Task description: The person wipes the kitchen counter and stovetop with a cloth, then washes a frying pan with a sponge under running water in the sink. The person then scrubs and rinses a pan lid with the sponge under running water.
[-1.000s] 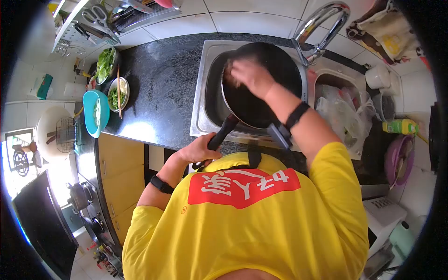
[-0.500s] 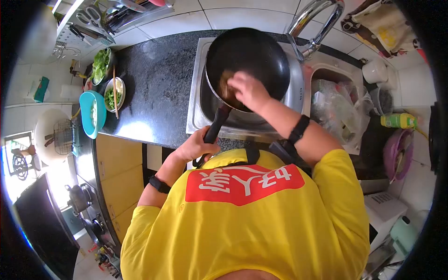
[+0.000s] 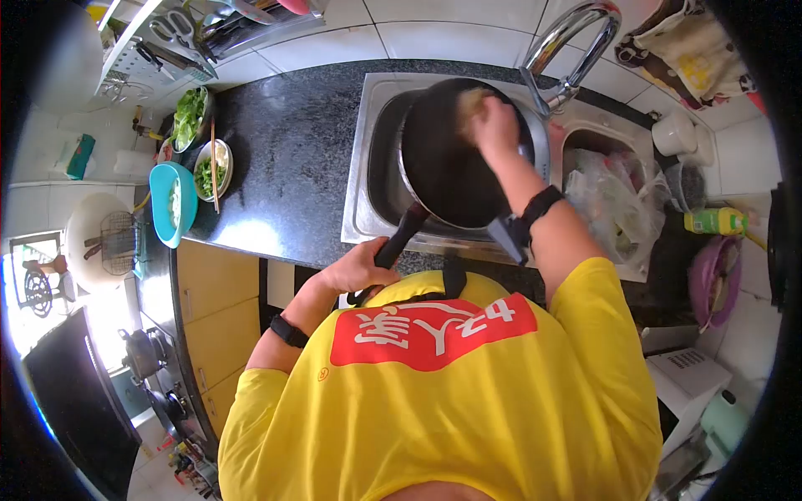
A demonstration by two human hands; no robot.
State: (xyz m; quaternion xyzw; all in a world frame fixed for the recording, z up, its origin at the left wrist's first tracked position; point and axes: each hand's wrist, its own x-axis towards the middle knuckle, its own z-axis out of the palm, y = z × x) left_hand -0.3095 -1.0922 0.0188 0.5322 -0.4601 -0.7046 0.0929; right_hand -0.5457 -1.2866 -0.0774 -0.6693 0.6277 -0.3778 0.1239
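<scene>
A black wok [image 3: 451, 179] is held over the left sink basin [image 3: 386, 159], tilted so that its inside shows. My left hand [image 3: 361, 267] is wrapped round the wok's black handle [image 3: 403, 235] near the counter's front edge. Inside the wok, at its upper right, my right hand [image 3: 494, 125] has its fingers closed on a blurred tan scrubber [image 3: 472, 110] against the dark surface. The chrome faucet [image 3: 551, 67] stands to the right behind the wok; no water is seen running from it.
Plastic bags [image 3: 614, 200] lie in the right basin. At the counter's left are a turquoise basin [image 3: 164, 219], a bowl of chopped greens [image 3: 205, 174] with chopsticks across it, and a bowl of leafy greens [image 3: 189, 117]. A yellow-green bottle [image 3: 717, 222] lies at the right.
My right hand has moved with the scrubber from the wok's left part to its upper right. The wok went up, then back down, while my left hand kept hold of the handle.
</scene>
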